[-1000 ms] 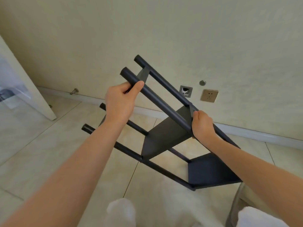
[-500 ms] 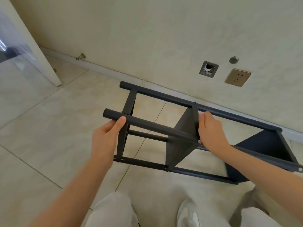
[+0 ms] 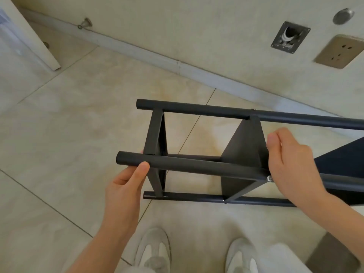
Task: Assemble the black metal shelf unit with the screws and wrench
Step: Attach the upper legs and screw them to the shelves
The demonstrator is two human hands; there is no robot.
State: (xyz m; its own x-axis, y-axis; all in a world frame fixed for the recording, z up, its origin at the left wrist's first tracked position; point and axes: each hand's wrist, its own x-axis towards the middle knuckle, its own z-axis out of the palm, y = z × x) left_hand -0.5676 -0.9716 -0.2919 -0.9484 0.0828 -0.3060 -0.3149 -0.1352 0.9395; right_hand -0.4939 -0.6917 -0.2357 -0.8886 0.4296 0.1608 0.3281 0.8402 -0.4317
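shelf unit [image 3: 244,142] in left hand [image 3: 124,186], right hand [image 3: 291,166]

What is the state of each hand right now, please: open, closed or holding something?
Left hand: holding the near tube of the shelf unit, by its end.
Right hand: holding the shelf unit beside the middle panel.

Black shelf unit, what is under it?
Beige floor tiles and a grout line show through the open frame of the shelf unit. Its middle shelf panel hides the floor behind it.
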